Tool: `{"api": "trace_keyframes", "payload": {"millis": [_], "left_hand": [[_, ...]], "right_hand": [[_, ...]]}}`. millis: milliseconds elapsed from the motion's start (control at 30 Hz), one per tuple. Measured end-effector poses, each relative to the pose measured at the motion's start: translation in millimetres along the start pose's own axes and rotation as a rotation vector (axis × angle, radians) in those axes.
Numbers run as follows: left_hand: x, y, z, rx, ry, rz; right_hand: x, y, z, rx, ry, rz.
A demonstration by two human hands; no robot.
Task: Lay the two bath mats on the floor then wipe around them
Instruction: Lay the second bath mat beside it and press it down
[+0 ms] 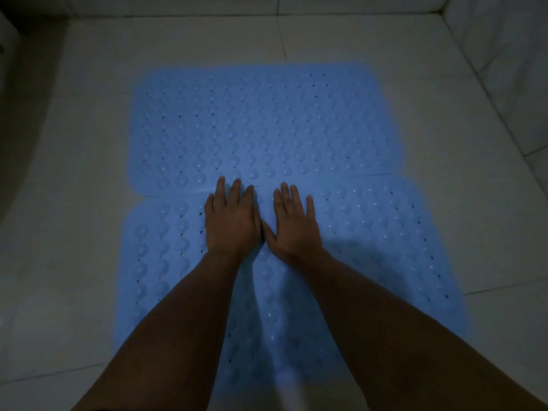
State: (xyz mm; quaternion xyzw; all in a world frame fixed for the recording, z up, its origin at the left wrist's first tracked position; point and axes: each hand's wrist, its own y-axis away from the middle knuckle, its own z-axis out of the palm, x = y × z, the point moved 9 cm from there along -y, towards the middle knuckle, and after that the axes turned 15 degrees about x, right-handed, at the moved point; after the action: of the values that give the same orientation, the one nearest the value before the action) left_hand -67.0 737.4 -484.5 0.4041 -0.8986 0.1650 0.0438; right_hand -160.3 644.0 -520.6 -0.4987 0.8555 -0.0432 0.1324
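Left hand (232, 222), right hand (292, 225) flat on near bath mat (370, 232)

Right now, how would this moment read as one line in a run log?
stage: smoothing mats | left hand: flat on near mat | right hand: flat beside it | far mat: laid, edges meeting | wiping: not begun

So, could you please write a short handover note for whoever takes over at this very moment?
Left hand: flat, fingers straight, on the near mat, fingertips at the seam. Right hand: flat on the same mat beside it.
Far mat lies flat on the tiled floor, its near edge meeting the near mat.
Done: both mats laid.
Left: wiping around them; no cloth in view.
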Motion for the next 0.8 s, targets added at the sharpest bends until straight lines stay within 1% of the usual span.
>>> {"api": "trace_keyframes", "payload": {"millis": [33, 100, 200, 300, 433, 467, 500, 600, 633, 667, 700, 733, 800], "left_hand": [[-0.1, 3.0, 2.2, 0.022, 0.003, 0.008], [-0.4, 10.0, 2.5, 0.07, 0.013, 0.023], [-7.4, 9.5, 3.8, 0.125, -0.018, 0.058], [-22.1, 0.6, 6.1, 0.171, -0.049, 0.006], [-24.9, 1.9, 11.2, 0.148, -0.029, -0.021], [-26.4, 0.7, 10.1, 0.146, -0.031, -0.034], [-26.8, 0.0, 7.6, 0.141, -0.035, -0.05], [-23.1, -0.1, 3.8, 0.086, -0.034, -0.138], [-17.7, 0.4, 3.2, 0.061, -0.019, -0.169], [-9.0, 1.1, 2.6, 0.045, 0.0, -0.186], [4.1, 1.3, 1.0, 0.043, 0.016, -0.179], [20.2, 1.1, 0.4, 0.049, 0.029, -0.152], [57.3, 2.8, 5.6, 0.042, 0.064, -0.064]], "right_hand": [[0.5, 1.4, 0.0, 0.047, -0.005, -0.017], [1.4, 2.5, 0.9, 0.081, -0.009, -0.027], [0.1, -2.6, 1.7, 0.076, 0.024, -0.006], [-1.4, -8.6, 2.1, 0.083, 0.022, -0.006], [-0.2, -4.4, 5.8, 0.024, -0.021, 0.028], [-0.3, -5.1, 5.3, -0.012, -0.054, 0.047], [-0.1, -8.0, 5.3, -0.085, -0.093, 0.067], [6.5, -31.4, 1.6, -0.397, -0.24, 0.152], [13.3, -43.3, -9.0, -0.434, -0.326, 0.198], [23.5, -55.7, -23.3, -0.398, -0.401, 0.241], [36.6, -66.0, -39.7, -0.318, -0.443, 0.271], [51.3, -72.2, -53.8, -0.235, -0.452, 0.286], [79.7, -73.3, -70.2, -0.136, -0.423, 0.311]]}}
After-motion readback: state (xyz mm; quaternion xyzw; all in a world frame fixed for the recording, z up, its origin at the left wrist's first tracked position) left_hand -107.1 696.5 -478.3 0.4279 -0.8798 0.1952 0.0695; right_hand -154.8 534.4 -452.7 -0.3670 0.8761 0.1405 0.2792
